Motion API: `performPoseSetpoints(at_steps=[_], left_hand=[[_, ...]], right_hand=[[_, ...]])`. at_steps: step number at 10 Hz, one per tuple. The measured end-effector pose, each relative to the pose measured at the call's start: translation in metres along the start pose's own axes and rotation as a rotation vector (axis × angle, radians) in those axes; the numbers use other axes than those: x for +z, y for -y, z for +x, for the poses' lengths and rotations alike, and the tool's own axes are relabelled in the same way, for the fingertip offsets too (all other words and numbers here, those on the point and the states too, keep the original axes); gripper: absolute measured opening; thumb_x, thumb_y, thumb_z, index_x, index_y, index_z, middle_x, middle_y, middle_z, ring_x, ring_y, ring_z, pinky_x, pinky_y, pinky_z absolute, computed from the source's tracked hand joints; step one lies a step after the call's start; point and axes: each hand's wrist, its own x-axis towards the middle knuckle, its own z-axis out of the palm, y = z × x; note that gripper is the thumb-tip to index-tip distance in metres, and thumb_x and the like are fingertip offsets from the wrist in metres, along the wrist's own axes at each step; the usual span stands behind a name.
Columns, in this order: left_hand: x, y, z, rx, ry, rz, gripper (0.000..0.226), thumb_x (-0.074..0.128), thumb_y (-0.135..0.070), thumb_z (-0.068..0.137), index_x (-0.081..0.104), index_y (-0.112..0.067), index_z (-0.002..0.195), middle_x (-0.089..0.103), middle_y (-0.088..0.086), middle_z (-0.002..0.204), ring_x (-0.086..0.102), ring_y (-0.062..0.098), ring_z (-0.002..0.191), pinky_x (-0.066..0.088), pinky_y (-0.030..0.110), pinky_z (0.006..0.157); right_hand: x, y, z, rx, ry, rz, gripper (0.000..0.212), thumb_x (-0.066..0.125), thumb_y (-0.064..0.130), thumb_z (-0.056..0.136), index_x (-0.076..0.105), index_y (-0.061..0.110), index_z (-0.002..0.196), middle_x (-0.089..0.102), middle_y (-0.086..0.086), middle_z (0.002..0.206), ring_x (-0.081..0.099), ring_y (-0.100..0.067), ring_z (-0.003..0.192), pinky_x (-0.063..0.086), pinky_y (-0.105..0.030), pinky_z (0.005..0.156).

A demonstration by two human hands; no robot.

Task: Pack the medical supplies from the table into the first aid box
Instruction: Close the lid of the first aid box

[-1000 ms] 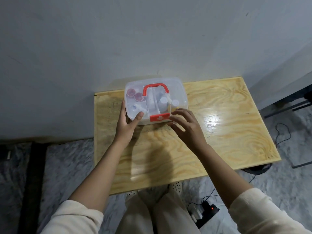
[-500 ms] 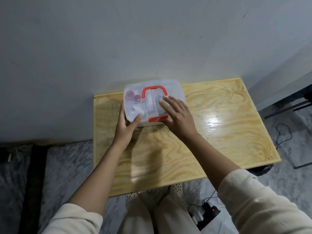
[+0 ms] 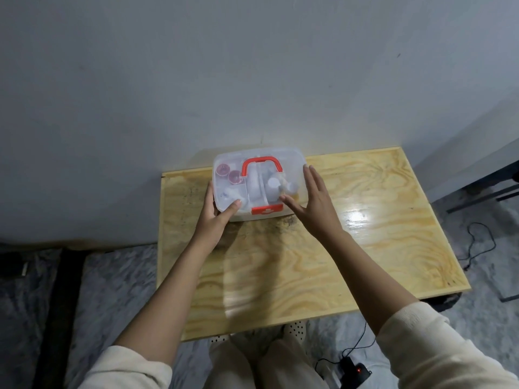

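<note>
A clear plastic first aid box (image 3: 286,161) with a red handle (image 3: 261,163) and a red latch (image 3: 266,210) stands at the back left of the wooden table (image 3: 365,248), lid down. Pink-capped jars (image 3: 229,173) and white bottles (image 3: 273,183) show through the lid. My left hand (image 3: 214,217) grips the box's left front corner, thumb on the lid. My right hand (image 3: 314,200) lies flat against the box's right side, fingers spread.
A grey wall rises right behind the table. A black power strip (image 3: 355,372) with a red light and cables lies on the floor at the lower right. A dark metal frame (image 3: 483,192) stands to the far right.
My right hand has slid from the front of the box over the lid to its right side. The left hand has kept its hold on the left corner.
</note>
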Motion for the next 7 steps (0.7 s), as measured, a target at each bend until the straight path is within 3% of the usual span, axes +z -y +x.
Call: performPoseSetpoints(at_steps=[1,2,4,5,6,7], left_hand=[[0.011,-0.013,0.01,-0.024,0.022,-0.004,0.091,0.075,-0.044,0.082,0.021,-0.034,0.155,0.042,-0.006,0.154,0.042,0.015,0.141,0.034,0.045,0.119],[0.015,-0.018,0.019,-0.027,0.046,0.021,0.101,0.073,-0.056,0.073,0.017,-0.038,0.155,0.035,-0.01,0.159,0.036,0.012,0.145,0.029,0.044,0.121],[0.023,-0.021,0.031,-0.011,-0.011,0.066,0.102,0.068,-0.061,0.071,0.016,-0.037,0.156,0.029,-0.012,0.161,0.03,0.01,0.148,0.029,0.044,0.122],[0.029,-0.029,0.024,0.002,-0.062,0.199,0.087,0.062,-0.043,0.093,0.008,-0.028,0.159,0.017,-0.005,0.165,0.021,0.015,0.151,0.02,0.03,0.12],[0.033,-0.032,0.019,0.003,-0.098,0.422,0.081,0.052,-0.037,0.1,0.0,-0.018,0.159,0.004,0.0,0.168,0.008,0.019,0.155,0.015,0.032,0.12],[0.026,-0.038,0.016,0.022,-0.098,0.58,0.08,0.047,-0.045,0.1,0.002,-0.018,0.159,0.001,0.001,0.168,0.003,0.021,0.155,0.013,0.04,0.125]], right_hand=[[-0.005,-0.003,0.013,0.017,0.012,0.01,0.086,0.057,0.051,0.083,0.012,0.017,0.148,0.011,-0.004,0.158,0.013,-0.021,0.145,0.026,-0.04,0.114],[-0.009,-0.006,0.025,0.018,0.02,0.017,0.086,0.059,0.048,0.083,0.013,0.015,0.148,0.013,-0.006,0.157,0.013,-0.022,0.145,0.024,-0.039,0.114],[-0.011,-0.005,0.044,0.039,0.062,0.021,0.085,0.06,0.045,0.084,0.013,0.013,0.147,0.013,-0.011,0.155,0.018,-0.027,0.142,0.028,-0.039,0.112],[-0.013,-0.002,0.042,0.049,0.078,-0.04,0.085,0.056,0.049,0.086,0.009,0.015,0.147,0.009,-0.009,0.157,0.014,-0.026,0.144,0.028,-0.041,0.112],[-0.017,0.002,0.038,0.054,0.139,-0.154,0.084,0.047,0.055,0.087,0.003,0.016,0.148,0.003,-0.007,0.159,0.007,-0.025,0.146,0.025,-0.043,0.114],[-0.021,0.004,0.038,0.052,0.142,-0.204,0.085,0.042,0.058,0.088,0.001,0.015,0.148,0.002,-0.007,0.159,0.003,-0.024,0.146,0.019,-0.042,0.116]])
